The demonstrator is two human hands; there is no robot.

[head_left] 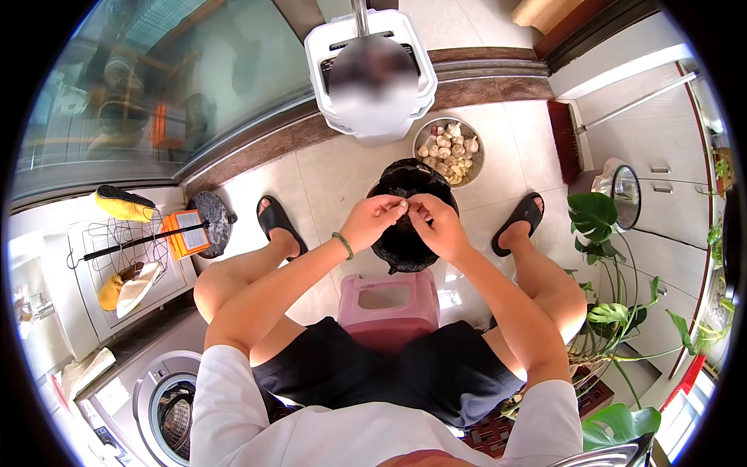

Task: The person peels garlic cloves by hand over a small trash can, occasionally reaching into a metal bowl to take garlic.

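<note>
Both of my hands meet above a bin lined with a black bag (405, 247). My left hand (375, 219), with a green bracelet (342, 246) at the wrist, pinches a small pale piece at its fingertips; it looks like a garlic clove. The fingertips of my right hand (436, 223) touch the same piece from the other side. Just beyond the bin, a round metal bowl (480, 167) on the tiles holds several garlic bulbs (450, 148) and some loose cloves (461, 170).
A pink stool (389, 311) is between my legs. A white container (319, 54) stands ahead by the door track. A broom (564, 140) and potted plants (607, 311) are on the right; a wire rack with shoes (124, 204) and a washing machine (167, 405) are on the left.
</note>
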